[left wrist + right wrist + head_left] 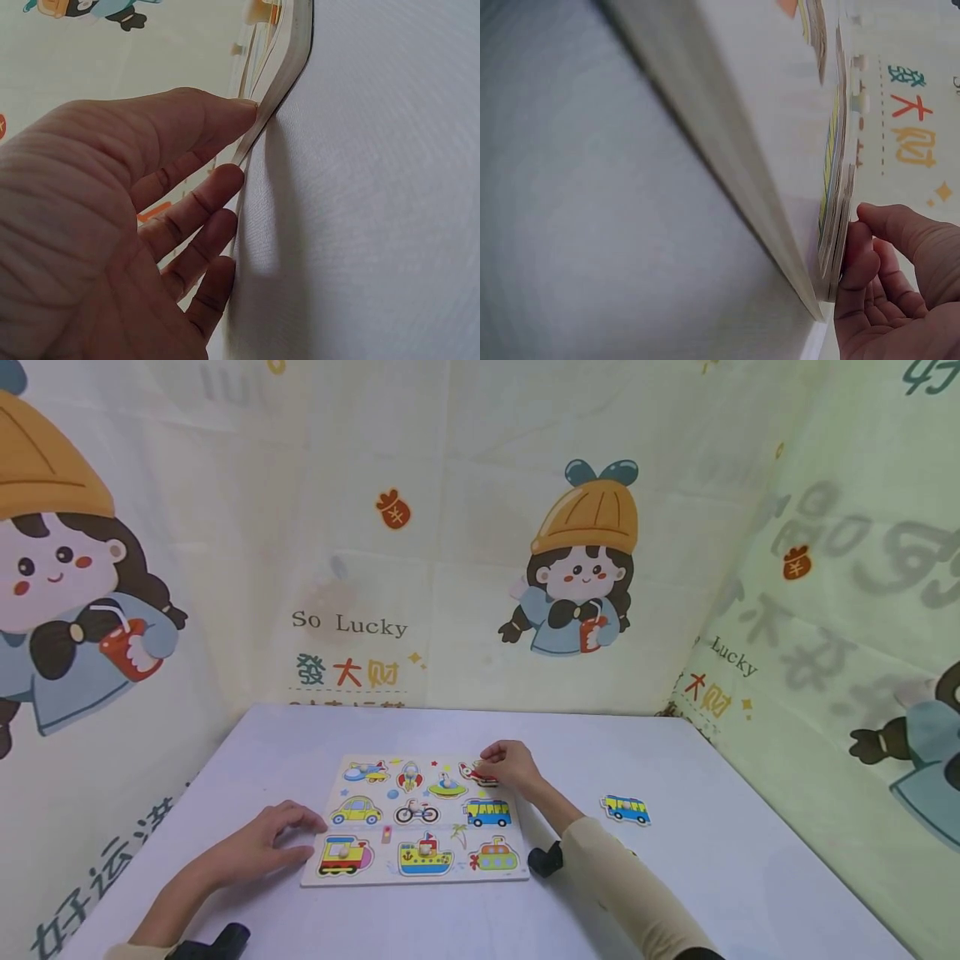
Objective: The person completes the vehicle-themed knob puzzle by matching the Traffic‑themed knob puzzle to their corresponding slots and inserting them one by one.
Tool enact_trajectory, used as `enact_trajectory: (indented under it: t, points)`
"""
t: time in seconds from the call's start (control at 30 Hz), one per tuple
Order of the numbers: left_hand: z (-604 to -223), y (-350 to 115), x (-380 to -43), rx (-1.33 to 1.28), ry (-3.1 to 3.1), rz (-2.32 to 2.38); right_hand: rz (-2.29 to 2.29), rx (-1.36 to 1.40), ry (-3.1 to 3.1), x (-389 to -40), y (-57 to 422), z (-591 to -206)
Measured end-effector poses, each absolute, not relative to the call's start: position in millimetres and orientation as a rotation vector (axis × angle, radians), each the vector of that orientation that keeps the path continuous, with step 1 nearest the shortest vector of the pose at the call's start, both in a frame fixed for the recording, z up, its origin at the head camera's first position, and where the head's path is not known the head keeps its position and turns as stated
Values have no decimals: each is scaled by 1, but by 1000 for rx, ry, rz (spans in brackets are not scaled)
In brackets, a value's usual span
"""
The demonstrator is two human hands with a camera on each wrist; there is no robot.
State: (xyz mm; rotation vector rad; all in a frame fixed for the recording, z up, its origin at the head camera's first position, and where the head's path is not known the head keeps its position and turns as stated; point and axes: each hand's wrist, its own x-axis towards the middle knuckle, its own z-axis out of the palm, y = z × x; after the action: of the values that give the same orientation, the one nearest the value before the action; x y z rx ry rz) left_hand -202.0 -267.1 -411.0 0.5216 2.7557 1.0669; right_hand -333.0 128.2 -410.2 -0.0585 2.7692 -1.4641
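Note:
A pale wooden puzzle board [386,881] with vehicle pictures and knobbed pieces lies on the table. At its left edge is my left hand [262,847]. In the left wrist view, the thumb [225,112] and relaxed fingers of this hand touch the board's rim. Over the far right corner, my right hand [512,767] pinches a red vehicle-shaped puzzle piece [469,772], partly hidden by the fingers. In the right wrist view, thumb and forefinger meet at the board's surface. Apart from the board, a blue and yellow bus piece [626,810] lies to the right of it.
The white table [420,922] has printed cloth walls [450,577] at its back and sides. A black wrist device [546,858] beneath the right forearm sits close to the board's right edge. Another black device [217,943] is on the left wrist.

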Motion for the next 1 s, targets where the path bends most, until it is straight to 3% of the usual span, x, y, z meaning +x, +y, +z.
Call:
enact_trajectory:
  t: [1.0]
  points:
    - [-409, -265, -199, 530, 2766, 1059, -1417, -104, 2778, -323, 125, -408]
